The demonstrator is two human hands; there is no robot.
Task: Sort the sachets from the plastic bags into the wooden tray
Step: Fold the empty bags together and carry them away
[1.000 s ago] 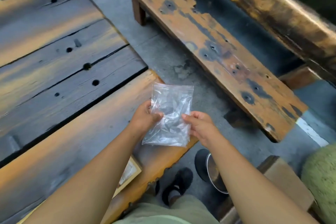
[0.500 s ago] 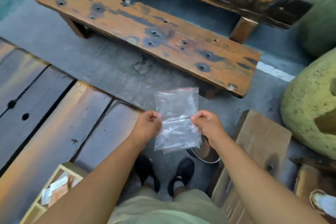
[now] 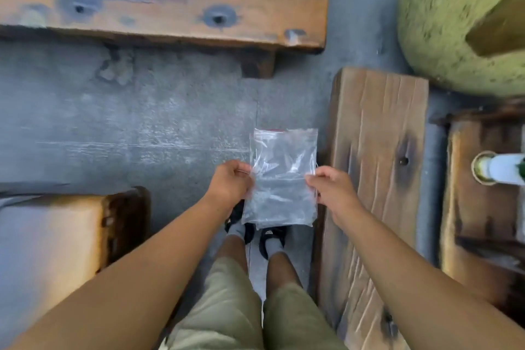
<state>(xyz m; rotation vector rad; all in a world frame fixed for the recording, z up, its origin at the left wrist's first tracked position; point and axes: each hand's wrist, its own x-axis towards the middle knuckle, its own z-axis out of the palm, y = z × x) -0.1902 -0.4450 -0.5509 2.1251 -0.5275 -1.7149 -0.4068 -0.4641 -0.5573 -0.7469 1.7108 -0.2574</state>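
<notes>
Both hands pinch 1 clear plastic bag [image 3: 282,176] between them: the left hand [image 3: 231,180] grips its left edge, the right hand [image 3: 329,189] its right edge. The bag hangs upright above the person's feet; contents unclear.

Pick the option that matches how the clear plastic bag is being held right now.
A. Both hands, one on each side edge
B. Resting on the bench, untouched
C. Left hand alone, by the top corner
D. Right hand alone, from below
A: the left hand pinches the left edge of the plastic bag and the right hand pinches its right edge, holding it in the air above the person's feet.
</notes>
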